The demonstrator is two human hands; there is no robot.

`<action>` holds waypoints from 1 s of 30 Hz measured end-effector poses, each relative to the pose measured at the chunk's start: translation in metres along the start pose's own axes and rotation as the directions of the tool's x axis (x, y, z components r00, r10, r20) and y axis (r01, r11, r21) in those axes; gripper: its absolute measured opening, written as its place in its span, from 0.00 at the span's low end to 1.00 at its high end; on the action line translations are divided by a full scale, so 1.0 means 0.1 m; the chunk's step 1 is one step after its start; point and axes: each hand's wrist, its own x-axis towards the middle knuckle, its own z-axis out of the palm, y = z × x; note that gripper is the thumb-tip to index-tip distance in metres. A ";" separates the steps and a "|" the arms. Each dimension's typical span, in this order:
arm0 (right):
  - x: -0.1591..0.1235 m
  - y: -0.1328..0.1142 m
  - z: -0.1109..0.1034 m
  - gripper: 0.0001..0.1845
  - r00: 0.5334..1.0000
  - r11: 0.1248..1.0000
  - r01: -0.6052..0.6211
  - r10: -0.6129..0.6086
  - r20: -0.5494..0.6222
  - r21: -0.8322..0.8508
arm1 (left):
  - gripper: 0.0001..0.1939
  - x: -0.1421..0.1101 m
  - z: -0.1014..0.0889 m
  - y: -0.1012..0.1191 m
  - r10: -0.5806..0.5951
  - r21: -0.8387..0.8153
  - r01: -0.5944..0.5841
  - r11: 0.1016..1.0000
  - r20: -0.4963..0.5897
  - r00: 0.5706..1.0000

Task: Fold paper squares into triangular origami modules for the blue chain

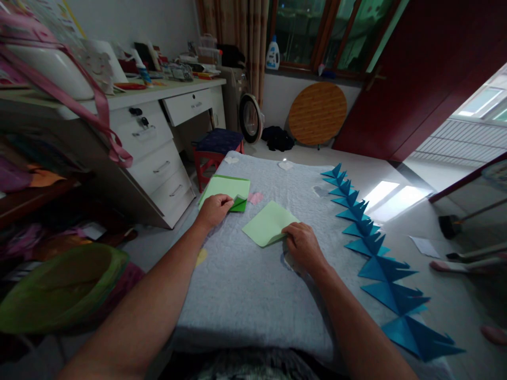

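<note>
We see one loose light green sheet (266,226) near the middle of the cloth-covered tabletop (245,295), turned like a diamond with one corner pointing away from us; it looks square, so we find no clear long axis. The right hand (304,243) has its grip together, thumb and fingers clamped on the sheet near its right corner, where the near edge lifts. To the left lies one stack of green paper (224,186); we cannot count its layers. The left hand (216,210) has its grip pinched on a curled part of the stack's near edge, darker green showing beside it. Along the right side we count about ten folded blue paper figures (396,293) in one row leading away from us, the far ones overlapping. Farther out stand one red stool (217,142) and one washing machine (233,79), its round door (251,119) open. At lower left sits one green-lined basket (24,309); its contents we cannot tell.
</note>
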 end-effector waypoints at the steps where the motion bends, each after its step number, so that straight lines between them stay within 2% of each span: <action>1: 0.00 0.00 0.00 0.15 1.000 1.000 -0.001 0.001 0.002 -0.002 | 0.14 0.00 0.00 0.00 -0.001 0.001 0.001 1.000 0.000 1.000; 30: 0.00 -0.01 0.00 0.15 1.000 1.000 -0.004 0.004 -0.013 0.003 | 0.14 0.00 -0.02 0.01 -0.015 0.023 0.015 1.000 0.006 1.000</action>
